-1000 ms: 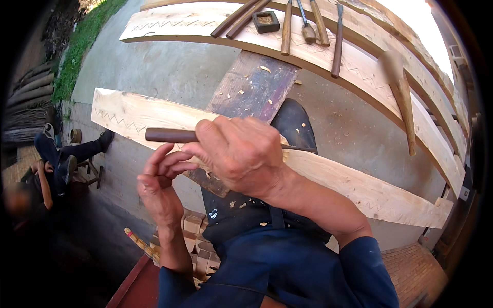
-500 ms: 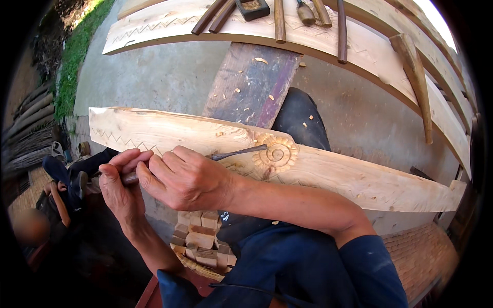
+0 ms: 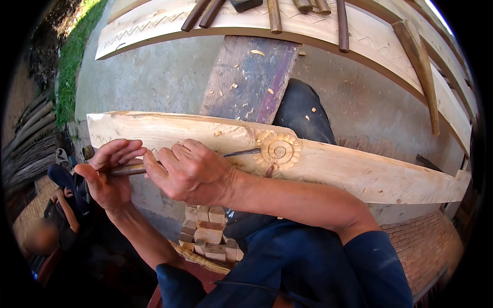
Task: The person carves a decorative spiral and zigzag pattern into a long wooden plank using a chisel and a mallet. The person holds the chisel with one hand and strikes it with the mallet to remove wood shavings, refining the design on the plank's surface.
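Note:
A carving gouge with a wooden handle (image 3: 127, 170) and a thin dark metal shaft (image 3: 241, 152) lies nearly level across a long pale board (image 3: 221, 134). My right hand (image 3: 190, 169) is closed around its middle. The tip meets the left rim of a carved round flower (image 3: 280, 150) with a spiral centre. At the handle's butt is my left hand (image 3: 110, 177), its palm against the wood, thumb and fingers apart. Zigzag lines are cut along the board; my hands hide part of them.
Beyond lies another zigzag-marked board (image 3: 149, 31) bearing several tool handles (image 3: 275, 18) and a tapered wooden club (image 3: 418, 72). Chips dot a plank (image 3: 241, 82). Wooden blocks (image 3: 208, 233) sit below my arms. A person (image 3: 67, 215) is at lower left.
My left hand has shifted left and its fingers have spread, showing more of the handle. The gouge tip has moved slightly left, to the flower's rim. The whole view has shifted a little.

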Available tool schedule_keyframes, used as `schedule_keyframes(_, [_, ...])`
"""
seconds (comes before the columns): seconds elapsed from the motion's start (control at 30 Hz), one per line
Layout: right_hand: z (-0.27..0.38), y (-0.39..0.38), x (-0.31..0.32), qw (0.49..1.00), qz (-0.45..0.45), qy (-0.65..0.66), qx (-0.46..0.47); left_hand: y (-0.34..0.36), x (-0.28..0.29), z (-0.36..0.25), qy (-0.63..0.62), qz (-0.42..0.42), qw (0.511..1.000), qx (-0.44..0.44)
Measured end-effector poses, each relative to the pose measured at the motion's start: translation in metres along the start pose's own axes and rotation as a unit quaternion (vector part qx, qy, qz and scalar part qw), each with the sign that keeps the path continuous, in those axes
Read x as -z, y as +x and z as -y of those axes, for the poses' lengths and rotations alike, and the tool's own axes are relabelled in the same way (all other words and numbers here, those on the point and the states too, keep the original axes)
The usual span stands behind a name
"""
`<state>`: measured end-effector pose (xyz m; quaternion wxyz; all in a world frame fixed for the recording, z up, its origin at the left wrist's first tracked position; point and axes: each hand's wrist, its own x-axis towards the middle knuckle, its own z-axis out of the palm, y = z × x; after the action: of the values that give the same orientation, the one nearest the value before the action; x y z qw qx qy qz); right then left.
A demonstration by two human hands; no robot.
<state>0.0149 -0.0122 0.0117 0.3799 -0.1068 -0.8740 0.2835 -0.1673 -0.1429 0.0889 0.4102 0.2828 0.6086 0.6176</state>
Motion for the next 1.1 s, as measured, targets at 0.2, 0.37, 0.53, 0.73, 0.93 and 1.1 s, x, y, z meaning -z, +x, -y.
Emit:
schedule_keyframes(0.2, [-0.004,0.000,0.000,0.999,0.023,0.022,-0.016,0.010,0.001,0.001,0.072,0.007,0.997,0.024])
schedule_keyframes(0.37, [-0.009,0.001,0.001,0.999,0.007,0.025,-0.021,0.015,-0.003,0.000,0.085,0.013,0.996,0.022])
schedule_keyframes(0.53, [-0.013,0.002,0.001,0.999,0.005,0.031,-0.026,0.021,-0.003,-0.001,0.079,0.025,0.996,0.027])
schedule_keyframes(0.73, [-0.013,0.002,0.001,0.999,-0.006,0.030,-0.030,0.027,-0.004,-0.002,0.097,0.035,0.994,0.026])
schedule_keyframes(0.93, [-0.015,0.005,0.003,0.997,-0.023,0.050,-0.054,0.034,-0.009,-0.005,0.100,0.037,0.994,0.025])
schedule_keyframes(1.1, [-0.015,0.013,0.012,0.988,-0.051,0.100,-0.108,0.052,-0.024,-0.020,0.150,0.045,0.988,0.008])
